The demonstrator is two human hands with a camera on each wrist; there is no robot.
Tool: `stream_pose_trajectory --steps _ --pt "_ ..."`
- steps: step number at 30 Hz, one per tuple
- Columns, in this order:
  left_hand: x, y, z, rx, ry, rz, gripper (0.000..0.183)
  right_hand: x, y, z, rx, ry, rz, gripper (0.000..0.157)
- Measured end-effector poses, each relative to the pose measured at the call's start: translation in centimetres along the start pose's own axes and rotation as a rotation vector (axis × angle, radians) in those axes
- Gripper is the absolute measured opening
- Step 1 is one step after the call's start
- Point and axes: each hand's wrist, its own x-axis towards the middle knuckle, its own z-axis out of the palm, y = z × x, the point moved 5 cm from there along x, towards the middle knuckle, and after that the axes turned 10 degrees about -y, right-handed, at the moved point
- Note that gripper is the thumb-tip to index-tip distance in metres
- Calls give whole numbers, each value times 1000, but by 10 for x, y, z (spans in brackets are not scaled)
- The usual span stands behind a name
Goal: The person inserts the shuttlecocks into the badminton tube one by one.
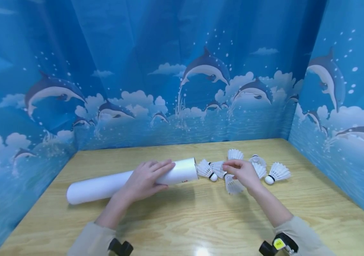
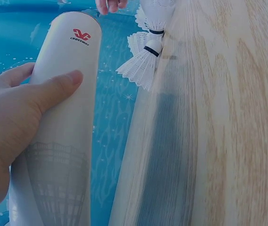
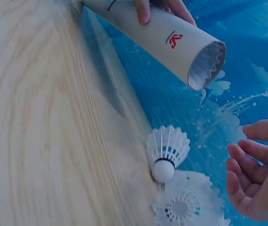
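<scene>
A long white shuttlecock tube (image 1: 105, 185) with a red CROSSWAY mark lies slanted across the table, raised at its right end. My left hand (image 1: 146, 177) grips it near that end, with the thumb (image 2: 63, 89) along its side. The tube's mouth (image 3: 207, 68) faces right, and the scalloped white edge of a shuttlecock skirt shows inside. Just right of it lies a white shuttlecock (image 1: 207, 170). Above the loose shuttlecocks hovers my right hand (image 1: 242, 174), its fingers loosely curled with nothing between them in the right wrist view.
Several more shuttlecocks lie around the right hand, one shuttlecock (image 1: 277, 173) farthest right and another shuttlecock (image 1: 234, 154) behind. The wooden table (image 1: 182, 224) ends at a blue dolphin-print curtain (image 1: 130, 71) at the back and sides.
</scene>
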Motion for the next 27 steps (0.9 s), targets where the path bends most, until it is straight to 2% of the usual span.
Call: stream_pose_trajectory --steps 6,14,24,27 --pt "0 0 0 0 -2 8 76 -7 12 -17 -60 6 43 35" --pt "0 0 1 -5 -6 8 77 -16 28 -30 -73 0 25 38" --pt "-1 1 0 6 -11 5 76 -14 47 -27 -167 -81 -24 38" --pt "-1 0 0 4 -11 7 75 -12 51 -26 -202 -68 -20 33"
